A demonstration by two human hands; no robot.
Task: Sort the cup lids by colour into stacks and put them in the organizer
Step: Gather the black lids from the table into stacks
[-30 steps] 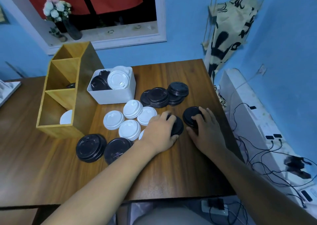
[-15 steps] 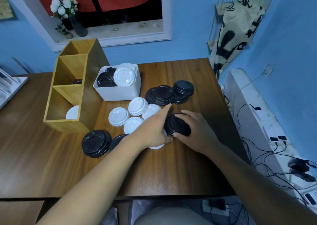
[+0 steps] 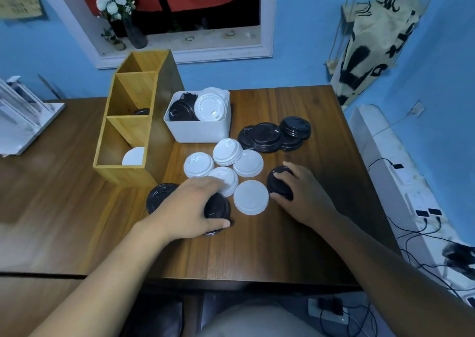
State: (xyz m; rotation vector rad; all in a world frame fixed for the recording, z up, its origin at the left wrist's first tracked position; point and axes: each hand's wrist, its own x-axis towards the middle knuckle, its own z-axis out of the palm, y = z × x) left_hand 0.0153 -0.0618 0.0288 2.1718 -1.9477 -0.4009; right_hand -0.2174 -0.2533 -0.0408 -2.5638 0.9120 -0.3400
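At the near middle of the table (image 3: 295,246), the left hand (image 3: 187,208) now closes over a black lid (image 3: 218,209) beside another black lid (image 3: 159,195) by the organizer's near corner; half a second ago that hand was over by the right hand, next to the black lid held there. The right hand (image 3: 300,195) has slid its own black lid (image 3: 279,182) a little rightward, and a flat white lid (image 3: 251,197) that the left hand covered before now lies bare between the two hands. Left thumb and fingers curl round their lid's rim, holding it; the right hand grips its lid with the fingers over the top and the thumb at the near edge. This reads as the hands splitting up to gather black lids from both sides at once, so the black stack looks nearer to forming. The lids are round discs with no long axis; the held ones lie flat, and whether they are dome up I cannot tell. The white cluster (image 3: 223,162) sits between the hands and the white bin (image 3: 200,133), which holds mixed lids. More black lids (image 3: 275,136) are heaped at the far right. The organizer (image 3: 138,120) lies with its compartments open upward, long axis running away from the person; a white lid (image 3: 133,156) shows in the nearest compartment and something dark in the middle one.
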